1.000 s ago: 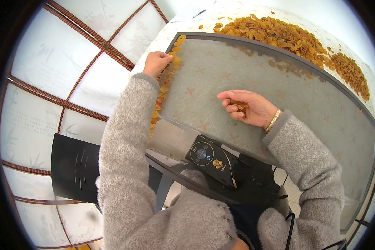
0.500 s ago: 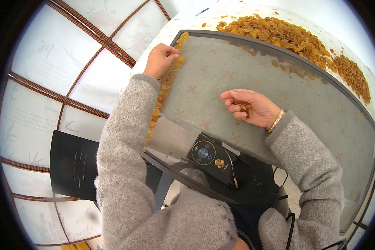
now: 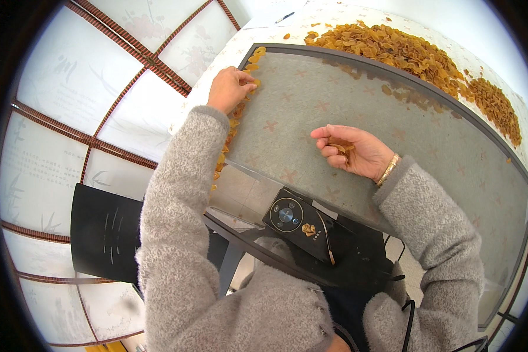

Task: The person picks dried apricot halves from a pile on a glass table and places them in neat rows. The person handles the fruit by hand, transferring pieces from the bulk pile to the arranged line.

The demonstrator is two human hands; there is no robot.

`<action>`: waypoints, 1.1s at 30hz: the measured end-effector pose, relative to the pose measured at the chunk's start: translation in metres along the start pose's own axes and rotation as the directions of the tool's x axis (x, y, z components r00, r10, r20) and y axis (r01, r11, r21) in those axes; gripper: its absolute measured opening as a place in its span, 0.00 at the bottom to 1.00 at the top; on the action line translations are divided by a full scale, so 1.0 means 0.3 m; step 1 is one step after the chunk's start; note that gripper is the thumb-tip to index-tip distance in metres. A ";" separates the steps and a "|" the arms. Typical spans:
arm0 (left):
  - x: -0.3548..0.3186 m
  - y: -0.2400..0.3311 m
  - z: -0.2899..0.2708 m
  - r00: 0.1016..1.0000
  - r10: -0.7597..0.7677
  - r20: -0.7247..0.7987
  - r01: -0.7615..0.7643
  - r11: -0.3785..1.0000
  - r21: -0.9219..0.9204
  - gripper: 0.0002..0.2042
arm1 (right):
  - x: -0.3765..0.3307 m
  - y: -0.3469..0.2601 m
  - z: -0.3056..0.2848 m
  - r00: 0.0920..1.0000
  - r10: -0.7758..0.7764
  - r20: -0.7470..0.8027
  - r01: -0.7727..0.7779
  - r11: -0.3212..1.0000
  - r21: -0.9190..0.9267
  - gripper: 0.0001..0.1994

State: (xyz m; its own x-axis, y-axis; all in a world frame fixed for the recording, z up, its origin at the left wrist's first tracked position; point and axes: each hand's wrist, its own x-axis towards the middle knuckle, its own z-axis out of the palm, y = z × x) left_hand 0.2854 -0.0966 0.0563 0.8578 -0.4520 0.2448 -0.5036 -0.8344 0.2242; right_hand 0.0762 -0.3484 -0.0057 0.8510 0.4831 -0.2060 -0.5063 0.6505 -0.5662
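Note:
My left hand (image 3: 232,90) is at the left edge of a dark-framed grey panel (image 3: 311,105), its thumb and fingertips pinched on a small amber-brown flake in a row of similar flakes (image 3: 259,51). The row runs down along that edge, partly hidden by my left hand and sleeve. Over the middle of the panel, my right hand (image 3: 361,154) is half curled, palm turned up. Several amber-brown flakes (image 3: 341,146) lie in its fingers.
Beyond the panel, a large heap of curled amber flakes (image 3: 387,50) and a smaller pile (image 3: 496,108) cover the patterned cloth. A black device with a round dial (image 3: 286,215) shows under the panel's near part. A pen (image 3: 284,17) lies at the back.
My left hand has shifted slightly to the right and nearer along the row, its fingertips now on the flakes. My right hand stays in place with its flakes.

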 end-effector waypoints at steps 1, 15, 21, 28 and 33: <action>-0.002 0.003 -0.001 1.000 0.006 -0.006 -0.006 1.000 0.009 0.11 | -0.002 0.000 0.000 1.000 0.001 -0.007 -0.001 1.000 0.004 0.15; -0.129 0.253 -0.047 0.894 0.431 -0.122 -0.448 0.843 -0.298 0.08 | 0.002 -0.003 -0.035 0.995 -0.025 0.101 -0.014 0.926 0.378 0.32; -0.269 0.447 -0.037 0.686 0.727 -0.037 -0.661 0.601 -0.448 0.12 | 0.020 0.009 -0.076 0.974 -0.090 0.208 0.007 0.930 0.367 0.39; -0.300 0.492 -0.028 0.573 0.819 -0.005 -0.769 0.536 -0.348 0.11 | 0.025 0.010 -0.068 0.948 -0.100 0.303 -0.026 0.922 0.385 0.40; -0.277 0.497 -0.021 0.618 0.786 0.016 -0.703 0.561 -0.437 0.07 | 0.028 0.010 -0.098 0.912 -0.118 0.393 -0.089 0.879 0.468 0.41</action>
State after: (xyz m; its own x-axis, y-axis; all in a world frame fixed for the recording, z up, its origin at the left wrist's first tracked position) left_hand 0.1385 -0.1814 0.0754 0.1354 -0.9403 0.3123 -0.9304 -0.0123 0.3662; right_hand 0.0861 -0.3597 -0.0326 0.7806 0.5945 0.1928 -0.5858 0.8035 -0.1058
